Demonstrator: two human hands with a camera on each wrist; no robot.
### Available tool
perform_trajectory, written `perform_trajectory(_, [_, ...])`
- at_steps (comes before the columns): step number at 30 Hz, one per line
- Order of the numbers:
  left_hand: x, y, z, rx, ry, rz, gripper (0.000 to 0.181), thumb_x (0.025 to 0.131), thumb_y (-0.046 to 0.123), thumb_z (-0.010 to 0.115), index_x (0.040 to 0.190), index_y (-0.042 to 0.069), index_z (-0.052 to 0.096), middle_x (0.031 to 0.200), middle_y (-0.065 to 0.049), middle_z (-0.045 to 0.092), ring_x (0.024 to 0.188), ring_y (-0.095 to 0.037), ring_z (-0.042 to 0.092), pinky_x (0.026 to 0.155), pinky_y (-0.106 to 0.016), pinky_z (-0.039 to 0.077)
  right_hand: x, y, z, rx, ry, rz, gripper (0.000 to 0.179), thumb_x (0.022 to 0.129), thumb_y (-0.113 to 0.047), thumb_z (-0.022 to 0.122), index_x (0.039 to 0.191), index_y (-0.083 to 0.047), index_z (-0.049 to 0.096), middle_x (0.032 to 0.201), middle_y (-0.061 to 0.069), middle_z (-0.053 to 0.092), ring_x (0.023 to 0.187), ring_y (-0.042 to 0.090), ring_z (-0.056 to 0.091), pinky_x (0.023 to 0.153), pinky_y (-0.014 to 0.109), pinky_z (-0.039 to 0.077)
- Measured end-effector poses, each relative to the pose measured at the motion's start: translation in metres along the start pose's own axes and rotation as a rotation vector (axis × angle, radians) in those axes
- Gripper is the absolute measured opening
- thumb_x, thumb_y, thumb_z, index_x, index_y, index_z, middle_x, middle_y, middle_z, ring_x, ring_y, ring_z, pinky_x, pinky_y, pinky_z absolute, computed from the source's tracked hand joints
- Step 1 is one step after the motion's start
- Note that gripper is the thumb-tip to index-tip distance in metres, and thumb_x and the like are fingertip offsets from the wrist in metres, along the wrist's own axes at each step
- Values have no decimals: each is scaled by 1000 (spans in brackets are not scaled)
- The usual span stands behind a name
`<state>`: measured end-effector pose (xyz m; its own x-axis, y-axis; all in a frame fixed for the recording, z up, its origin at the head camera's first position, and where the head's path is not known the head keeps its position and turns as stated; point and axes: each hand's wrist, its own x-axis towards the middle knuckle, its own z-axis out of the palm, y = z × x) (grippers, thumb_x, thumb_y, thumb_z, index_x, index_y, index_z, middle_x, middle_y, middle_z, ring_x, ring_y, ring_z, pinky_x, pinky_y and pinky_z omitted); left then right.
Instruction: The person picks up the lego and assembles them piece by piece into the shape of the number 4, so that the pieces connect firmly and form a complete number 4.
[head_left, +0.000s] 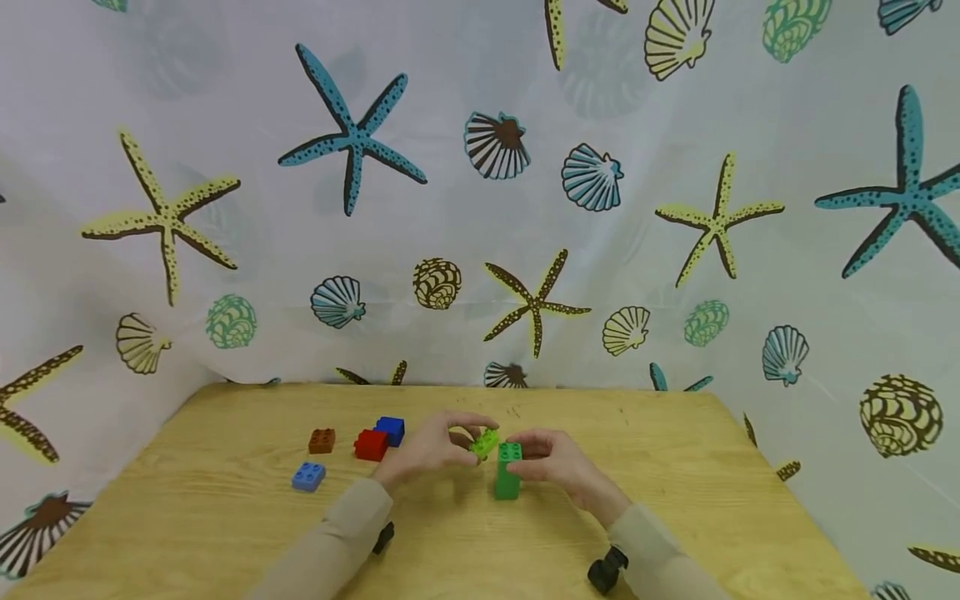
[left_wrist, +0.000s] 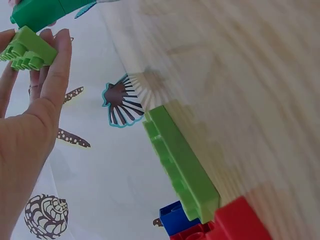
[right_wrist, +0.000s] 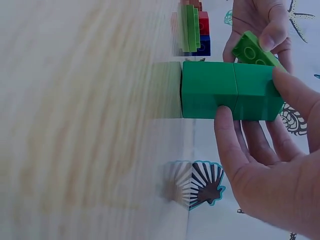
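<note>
- As our forearms [head_left: 354, 518] angle inward, our left hand [head_left: 431, 448] pinches a lime brick [head_left: 486, 443], tilted.
- Beside it, our right hand [head_left: 561, 467] grips a green stack [head_left: 507, 481], upright on the table [head_left: 480, 558].
- Our left-wrist view crops the stack at the top edge.

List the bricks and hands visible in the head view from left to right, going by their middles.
Light blue brick, brown brick, red brick, dark blue brick, left hand, lime brick, green stack, right hand.
</note>
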<state>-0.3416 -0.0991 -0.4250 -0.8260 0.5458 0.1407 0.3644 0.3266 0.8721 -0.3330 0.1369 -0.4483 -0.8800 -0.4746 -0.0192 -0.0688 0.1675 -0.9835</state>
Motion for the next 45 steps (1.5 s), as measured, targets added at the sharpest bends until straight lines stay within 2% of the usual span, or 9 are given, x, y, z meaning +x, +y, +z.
perform_trajectory(4, [-4, 6, 6, -25, -1, 37, 49, 73, -2, 65, 117, 19, 59, 107, -8, 54, 94, -29, 53, 81, -35, 47, -3, 3, 1, 20, -8, 7, 45, 81, -18, 69, 122, -7, 55, 111, 10, 60, 100, 21, 56, 81, 41, 48])
perform_trajectory(10, [1, -7, 14, -24, 19, 38, 47, 74, 3, 68, 114, 27, 61, 109, 0, 57, 94, -23, 55, 78, -34, 48, -5, 8, 2, 33, -23, 19, 47, 81, -19, 69, 123, -7, 54, 113, 10, 59, 103, 22, 55, 82, 40, 47])
perform_trajectory(13, [3, -9, 15, -2, 29, 76, 47, 75, 5, 68, 114, 30, 61, 109, 4, 57, 94, -19, 54, 76, -33, 47, -5, 6, 2, 21, -26, 18, 50, 80, -20, 69, 126, -6, 52, 115, 11, 58, 105, 22, 54, 82, 38, 47])
perform_trajectory(17, [1, 1, 14, 42, 38, 115, 47, 75, 4, 67, 116, 27, 60, 108, 2, 57, 94, -19, 53, 74, -34, 46, -4, 4, 1, 19, -28, 30, 52, 80, -22, 70, 127, -8, 51, 117, 10, 57, 106, 22, 53, 82, 38, 48])
perform_trajectory(20, [1, 2, 14, 74, 44, 124, 47, 76, 4, 67, 117, 27, 60, 108, 3, 56, 95, -18, 52, 75, -34, 46, -4, 4, 1, 28, -30, 35, 53, 80, -22, 70, 127, -8, 51, 117, 10, 57, 106, 22, 53, 82, 38, 47])
perform_trajectory(22, [5, -5, 14, 92, 51, 134, 47, 77, 7, 68, 116, 31, 60, 107, 7, 55, 94, -15, 51, 76, -34, 45, -4, 3, 1, 32, -31, 29, 52, 81, -22, 69, 127, -7, 51, 118, 11, 56, 107, 22, 53, 83, 38, 47])
perform_trajectory(27, [7, -3, 13, 136, 62, 152, 45, 77, 12, 68, 116, 34, 59, 105, 9, 53, 92, -14, 50, 78, -31, 46, -1, -2, 3, 44, -26, 25, 51, 82, -21, 68, 127, -6, 51, 120, 13, 55, 108, 23, 53, 85, 42, 46])
perform_trajectory(34, [7, -3, 13, 161, 41, 143, 44, 78, 13, 67, 120, 24, 60, 102, 7, 52, 92, -13, 50, 75, -29, 47, 0, -1, 5, 56, -22, 36, 51, 80, -20, 70, 126, -5, 51, 119, 12, 56, 106, 23, 54, 84, 42, 46])
perform_trajectory(45, [6, -4, 15, 185, 26, 135, 40, 78, 15, 67, 118, 20, 60, 101, 7, 54, 93, -12, 50, 76, -27, 47, 1, 5, 6, 43, -30, 25, 45, 80, -22, 70, 120, -7, 57, 114, 10, 59, 104, 22, 56, 83, 41, 47])
